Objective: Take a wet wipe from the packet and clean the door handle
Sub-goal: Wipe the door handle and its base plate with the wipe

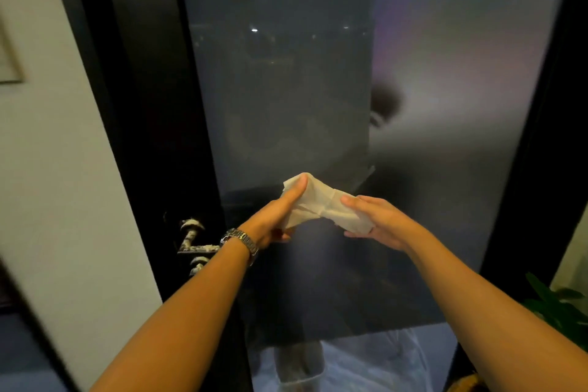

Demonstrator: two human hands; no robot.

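A white wet wipe [321,202] is stretched between both hands in front of the glass door. My left hand [280,216], with a metal watch on its wrist, grips the wipe's left part with the thumb on top. My right hand [378,219] pinches the wipe's right end. The door handle [192,240], a lever speckled with white, sits on the dark door frame to the left of and slightly below my left hand, apart from the wipe. No packet is in view.
A frosted glass door [318,89] in a black frame [143,105] fills the middle. A pale wall [57,169] runs along the left. Green plant leaves [560,305] show at the lower right.
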